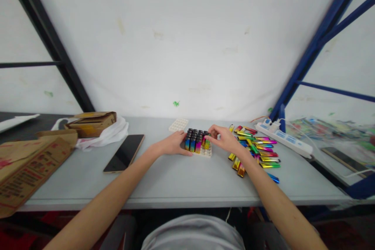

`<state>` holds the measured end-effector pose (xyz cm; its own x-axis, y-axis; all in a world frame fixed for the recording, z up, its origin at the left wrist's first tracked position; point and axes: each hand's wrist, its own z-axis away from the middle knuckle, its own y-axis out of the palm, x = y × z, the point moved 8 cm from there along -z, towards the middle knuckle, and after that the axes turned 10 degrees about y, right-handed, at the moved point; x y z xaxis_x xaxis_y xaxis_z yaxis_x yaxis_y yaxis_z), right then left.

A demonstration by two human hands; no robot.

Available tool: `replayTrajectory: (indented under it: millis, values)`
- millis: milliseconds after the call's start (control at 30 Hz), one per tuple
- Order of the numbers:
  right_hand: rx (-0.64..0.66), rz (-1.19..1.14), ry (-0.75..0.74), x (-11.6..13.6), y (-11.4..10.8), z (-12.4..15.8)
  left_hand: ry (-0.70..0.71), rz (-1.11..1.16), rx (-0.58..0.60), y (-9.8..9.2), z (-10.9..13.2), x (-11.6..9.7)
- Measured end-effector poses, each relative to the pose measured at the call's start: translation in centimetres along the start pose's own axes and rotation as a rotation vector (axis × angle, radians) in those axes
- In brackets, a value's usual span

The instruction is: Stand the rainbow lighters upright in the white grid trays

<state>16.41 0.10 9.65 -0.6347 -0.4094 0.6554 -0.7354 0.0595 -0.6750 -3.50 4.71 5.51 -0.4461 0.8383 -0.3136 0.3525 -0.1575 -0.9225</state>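
Shiny multicoloured lighters with black tops (193, 139) stand upright in rows in a white tray with holes (207, 153) at the middle of the table. My left hand (175, 143) is closed around the tray's left side, its thumb along the near corner and its fingers behind. At the tray's right side my right hand (220, 137) pinches a yellowish lighter (207, 143) by its upper end. Its lower end is among the holes; how deep it sits cannot be made out. Several loose metallic lighters (265, 149) lie in a pile beyond my right wrist.
A second white holed tray (178, 125) lies behind. To the left are a dark phone or tablet (124, 154), a white plastic bag (113, 136), a small cardboard box (93, 124) and a larger carton (35, 164). A white power strip (284, 139) sits at the right by a blue frame post.
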Motion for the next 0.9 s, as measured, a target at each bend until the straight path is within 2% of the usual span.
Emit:
replayTrajectory:
  millis: [467, 667, 767, 900]
  values:
    - [0.027, -0.041, 0.021, -0.3, 0.5, 0.1, -0.001, -0.001, 0.012, 0.2, 0.0, 0.1]
    - [0.123, -0.053, 0.043, -0.3, 1.3, 0.1, -0.001, -0.003, 0.012, 0.1, 0.0, 0.0]
    - [0.031, 0.017, 0.054, -1.0, -0.4, -0.2, -0.008, -0.003, 0.008, 0.1, 0.0, 0.0]
    - [-0.246, 0.275, 0.089, -4.4, -4.6, -0.7, -0.001, -0.011, 0.01, 0.0, -0.1, -0.1]
